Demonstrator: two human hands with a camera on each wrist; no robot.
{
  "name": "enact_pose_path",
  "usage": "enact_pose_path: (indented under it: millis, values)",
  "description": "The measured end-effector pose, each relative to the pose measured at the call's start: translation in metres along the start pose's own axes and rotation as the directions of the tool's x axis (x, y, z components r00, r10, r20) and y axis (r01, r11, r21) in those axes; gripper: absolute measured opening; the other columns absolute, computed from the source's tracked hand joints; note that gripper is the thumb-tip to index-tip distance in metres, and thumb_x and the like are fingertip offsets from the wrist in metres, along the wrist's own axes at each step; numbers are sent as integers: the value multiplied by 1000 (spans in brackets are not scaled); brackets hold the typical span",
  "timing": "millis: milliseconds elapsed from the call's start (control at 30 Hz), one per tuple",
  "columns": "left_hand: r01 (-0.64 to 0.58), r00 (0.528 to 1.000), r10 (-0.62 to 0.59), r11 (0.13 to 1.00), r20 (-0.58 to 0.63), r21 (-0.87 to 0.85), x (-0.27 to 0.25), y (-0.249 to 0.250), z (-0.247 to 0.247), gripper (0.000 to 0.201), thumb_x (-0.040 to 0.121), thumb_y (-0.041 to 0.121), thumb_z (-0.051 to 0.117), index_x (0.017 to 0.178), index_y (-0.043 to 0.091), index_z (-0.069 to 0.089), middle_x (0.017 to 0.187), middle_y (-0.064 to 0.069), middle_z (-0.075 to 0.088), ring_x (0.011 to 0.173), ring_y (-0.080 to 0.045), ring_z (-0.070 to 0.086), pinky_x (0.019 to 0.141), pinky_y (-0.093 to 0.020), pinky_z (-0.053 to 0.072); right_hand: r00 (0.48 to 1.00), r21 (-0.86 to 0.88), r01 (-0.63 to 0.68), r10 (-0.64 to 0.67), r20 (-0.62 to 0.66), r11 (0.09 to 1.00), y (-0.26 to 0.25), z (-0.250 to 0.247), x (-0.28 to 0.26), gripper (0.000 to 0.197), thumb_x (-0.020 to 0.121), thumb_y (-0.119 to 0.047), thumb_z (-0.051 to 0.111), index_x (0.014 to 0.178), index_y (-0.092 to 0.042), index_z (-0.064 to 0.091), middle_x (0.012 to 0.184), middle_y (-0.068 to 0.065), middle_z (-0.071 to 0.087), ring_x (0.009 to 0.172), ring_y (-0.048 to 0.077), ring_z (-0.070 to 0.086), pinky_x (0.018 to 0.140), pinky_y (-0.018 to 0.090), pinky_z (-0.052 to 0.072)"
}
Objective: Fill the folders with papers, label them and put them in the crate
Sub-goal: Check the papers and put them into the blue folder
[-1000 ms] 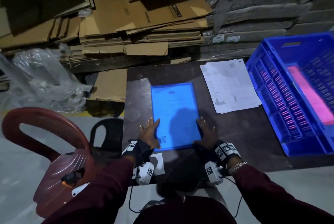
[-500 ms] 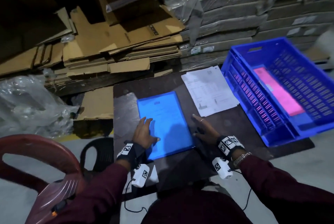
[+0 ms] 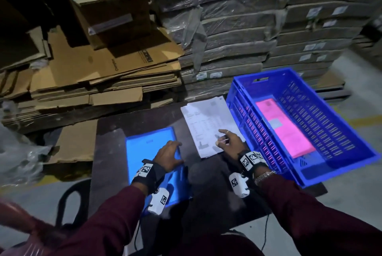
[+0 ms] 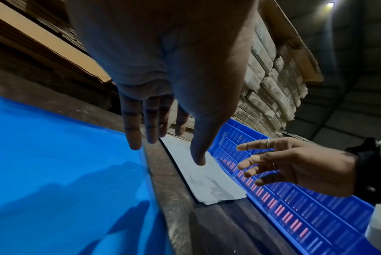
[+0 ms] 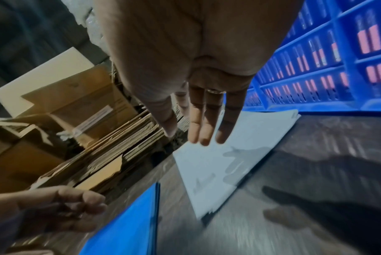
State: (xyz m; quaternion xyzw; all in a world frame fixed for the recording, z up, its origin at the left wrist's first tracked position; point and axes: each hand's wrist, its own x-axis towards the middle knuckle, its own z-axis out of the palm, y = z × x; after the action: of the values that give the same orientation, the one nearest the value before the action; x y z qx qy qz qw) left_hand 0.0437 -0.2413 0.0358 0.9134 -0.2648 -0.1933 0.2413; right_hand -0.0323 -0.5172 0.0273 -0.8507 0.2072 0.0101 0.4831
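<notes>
Print on papers (image 3: 208, 125) too small to read; left hand (image 3: 168, 157) hides part of blue folder (image 3: 144, 148).

Blue folder (image 3: 144, 148), white papers (image 3: 208, 123), slotted blue crate (image 3: 341, 152), pink folder (image 3: 283, 127).

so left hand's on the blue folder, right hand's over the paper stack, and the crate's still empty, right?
Not quite. The crate is not empty: a pink folder lies flat on its floor, as the head view shows. The rest holds: left hand on the blue folder, right hand over the paper stack.
</notes>
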Motion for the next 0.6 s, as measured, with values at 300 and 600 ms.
enact_pose_path:
  millis: [300,600]
  values:
    - [88,994,-88,996,59,3,66,51,30,65,82,34,71,137,18,41,133,-11,50,123,-31,50,100,-35,42,996,-423,-41,72,57,905,36,-14,69,62,85,-23,70,141,-11,47,140,14,46,129,32,47,106,42,41]
    - [260,966,-258,962,34,-85,105,69,62,64,86,30,70,138,5,41,134,-16,56,124,-34,52,97,-35,43,969,-526,-173,240,62,833,70,-5,99,97,81,-34,72,157,-22,13,164,13,-3,151,30,-1,123,43,9]
